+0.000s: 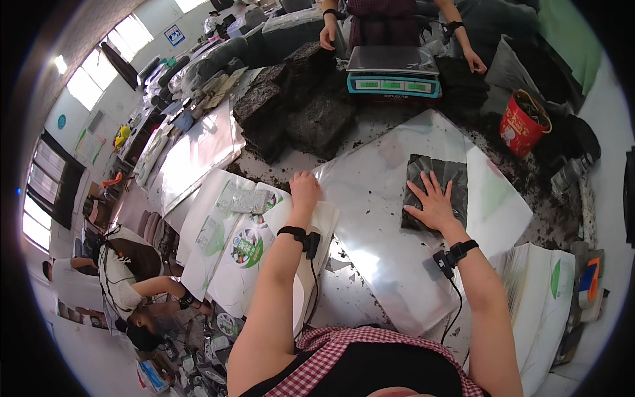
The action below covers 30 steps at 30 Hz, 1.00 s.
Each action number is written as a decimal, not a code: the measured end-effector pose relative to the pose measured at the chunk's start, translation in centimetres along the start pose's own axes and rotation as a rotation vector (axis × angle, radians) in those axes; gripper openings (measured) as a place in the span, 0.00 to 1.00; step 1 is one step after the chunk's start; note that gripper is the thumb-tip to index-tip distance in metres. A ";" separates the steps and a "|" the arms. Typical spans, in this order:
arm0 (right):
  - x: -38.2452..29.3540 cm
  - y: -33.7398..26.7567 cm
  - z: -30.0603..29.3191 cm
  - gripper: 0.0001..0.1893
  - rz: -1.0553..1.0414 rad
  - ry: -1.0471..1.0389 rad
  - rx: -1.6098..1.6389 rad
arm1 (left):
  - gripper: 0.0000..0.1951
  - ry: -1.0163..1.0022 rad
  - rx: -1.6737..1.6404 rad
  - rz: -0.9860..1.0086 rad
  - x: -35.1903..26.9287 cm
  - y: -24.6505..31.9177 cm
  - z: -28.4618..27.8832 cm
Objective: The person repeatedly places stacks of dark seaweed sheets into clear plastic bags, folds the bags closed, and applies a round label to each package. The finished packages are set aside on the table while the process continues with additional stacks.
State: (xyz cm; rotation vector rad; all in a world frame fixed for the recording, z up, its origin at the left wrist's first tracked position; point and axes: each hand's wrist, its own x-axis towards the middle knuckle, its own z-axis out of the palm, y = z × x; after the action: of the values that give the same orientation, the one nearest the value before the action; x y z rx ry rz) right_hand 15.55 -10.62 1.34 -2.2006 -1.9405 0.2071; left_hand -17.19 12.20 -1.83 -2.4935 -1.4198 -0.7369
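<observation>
My right hand (432,202) lies flat with fingers spread on a square black slab (456,176), perhaps dried seaweed. The slab seems to be inside or under a large clear plastic sheet or bag (367,198). Creases in the film run out from my fingers. Beside the left corner of this plastic, my left hand (304,189) has its fingers curled, above a stack of printed packaging film (225,263). Whether it pinches the plastic corner or a film edge cannot be made out. A small clear packet (249,201) rests on the stack.
Large black blocks (317,124) are piled beyond the plastic, left of a digital scale (392,74). A co-worker (382,22) stands behind the scale. At right are a red bucket (524,124), a jar (570,176) and stacked printed bags (536,293). Another person (131,278) bends at left.
</observation>
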 end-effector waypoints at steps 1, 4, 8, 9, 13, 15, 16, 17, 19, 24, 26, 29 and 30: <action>0.1 -0.1 -0.1 0.38 0.000 0.003 0.008 | 0.03 -0.004 0.024 0.017 0.1 0.1 -0.4; -0.2 0.1 -0.1 0.39 0.000 0.009 0.019 | 0.05 -0.151 -0.047 0.006 1.3 1.7 -2.0; 0.2 0.4 0.2 0.42 -0.018 0.006 0.044 | 0.08 -0.600 -0.793 -0.207 1.5 12.5 -0.6; 0.4 0.4 -0.2 0.47 -0.024 -0.044 0.061 | 0.09 -0.703 -0.921 -0.135 1.2 14.8 0.5; 0.7 0.0 -1.4 0.59 -0.007 -0.159 0.085 | 0.18 0.013 -0.316 0.402 -0.3 15.9 4.3; 0.5 -0.2 -0.9 0.58 -0.011 -0.098 0.060 | 0.26 -0.140 -0.428 0.089 -0.1 14.2 2.5; 0.4 -0.2 -0.9 0.58 -0.011 -0.086 0.057 | 0.29 -0.272 -0.507 -0.063 0.4 14.3 1.2; 0.0 0.1 -1.0 0.57 0.005 -0.077 0.055 | 0.32 -0.561 -0.667 -0.182 1.4 16.3 -1.7; -0.1 -0.3 -1.1 0.57 0.027 -0.082 0.016 | 0.34 -0.788 -0.900 -0.256 2.3 19.3 -4.5; 0.5 -0.2 0.3 0.64 -0.010 0.056 0.022 | 0.32 -0.464 -0.986 -0.093 -0.3 26.7 -1.4; -0.3 1.6 -0.8 0.70 -0.084 0.020 0.329 | 0.28 -0.600 -1.143 -0.127 -0.7 26.2 -0.6; -3.1 6.8 -2.8 0.53 -0.253 0.102 0.593 | 0.26 -0.833 -0.996 0.158 -0.7 24.7 -0.9; -4.8 9.1 -2.9 0.42 -0.224 0.064 0.444 | 0.27 -0.828 -0.724 0.415 0.3 25.8 -2.8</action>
State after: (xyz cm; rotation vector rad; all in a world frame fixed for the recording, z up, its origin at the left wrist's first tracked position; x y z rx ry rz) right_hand 24.40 -16.64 1.87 -1.6779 -1.8681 0.4736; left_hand 3.77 -2.25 2.93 -3.7801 -0.7552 -0.0997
